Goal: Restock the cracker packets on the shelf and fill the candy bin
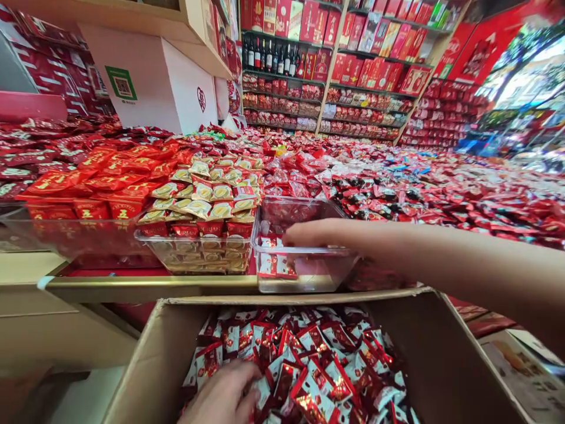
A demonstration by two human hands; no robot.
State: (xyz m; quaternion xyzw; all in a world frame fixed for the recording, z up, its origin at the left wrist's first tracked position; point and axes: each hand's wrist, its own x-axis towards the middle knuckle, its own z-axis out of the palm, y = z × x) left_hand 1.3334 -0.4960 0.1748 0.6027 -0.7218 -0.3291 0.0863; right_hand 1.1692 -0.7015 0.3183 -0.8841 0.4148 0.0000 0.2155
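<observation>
My left hand is inside an open cardboard box, at its near left side. Its fingers are curled, and a small red-and-white wrapped candy shows between thumb and forefinger. Many loose candies of the same kind fill the box. Beyond the box, my right hand reaches into a clear plastic bin. Its fingers are bent down and closed at a red-and-white candy packet, partly hidden by the hand. A few such packets stand in a row against the bin's front wall.
Left of the bin stands a tub of gold durian packets, then stacked orange-red packets. Loose red sweets cover the display to the right. A metal edge runs behind the box. Shelves of bottles and gift boxes rise behind.
</observation>
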